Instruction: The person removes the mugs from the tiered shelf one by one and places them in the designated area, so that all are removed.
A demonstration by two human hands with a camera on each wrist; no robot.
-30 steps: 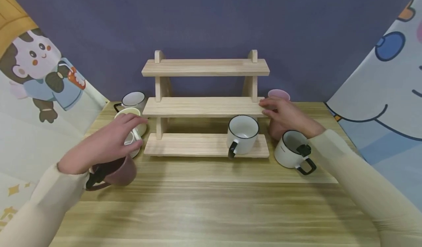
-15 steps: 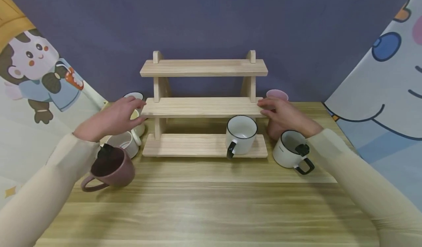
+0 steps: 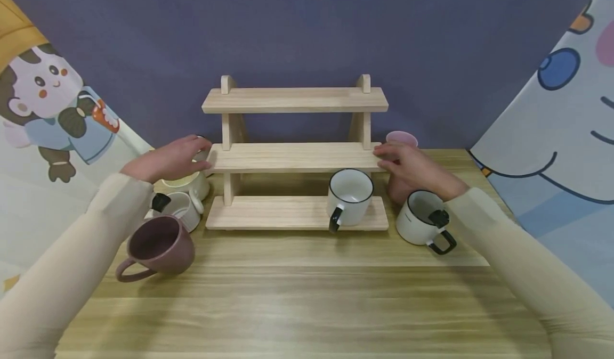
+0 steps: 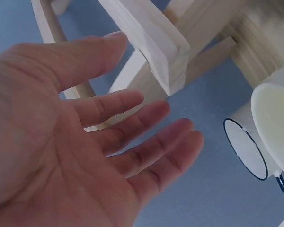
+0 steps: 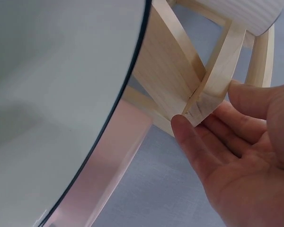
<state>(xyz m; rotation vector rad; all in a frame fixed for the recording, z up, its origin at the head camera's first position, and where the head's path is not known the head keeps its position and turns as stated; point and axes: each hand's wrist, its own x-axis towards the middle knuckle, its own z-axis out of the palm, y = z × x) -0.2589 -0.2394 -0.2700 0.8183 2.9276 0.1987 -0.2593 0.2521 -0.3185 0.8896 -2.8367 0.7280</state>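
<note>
A three-tier wooden display rack (image 3: 268,156) stands in the middle of the table. My left hand (image 3: 170,159) is at the left end of its middle shelf, fingers loosely extended; the left wrist view shows the palm (image 4: 85,156) beside the shelf end, with no clear grip. At the right end, my right hand (image 3: 417,170) pinches the middle shelf between thumb and fingers (image 5: 194,146). On the bottom shelf sits a white mug (image 3: 350,199) with a black rim and handle. A pink cup (image 3: 402,138) is partly hidden behind my right hand.
Right of the rack stands another black-rimmed white mug (image 3: 417,223), near my right sleeve. To the left are a mauve mug (image 3: 165,247), a white cup (image 3: 184,210), a cream mug (image 3: 196,183) and a mostly hidden black-rimmed mug (image 4: 246,146). A dark blue backdrop (image 3: 297,23) rises behind.
My left hand has moved forward and up from above the mauve mug to the left end of the middle shelf. The right hand stays at the right end.
</note>
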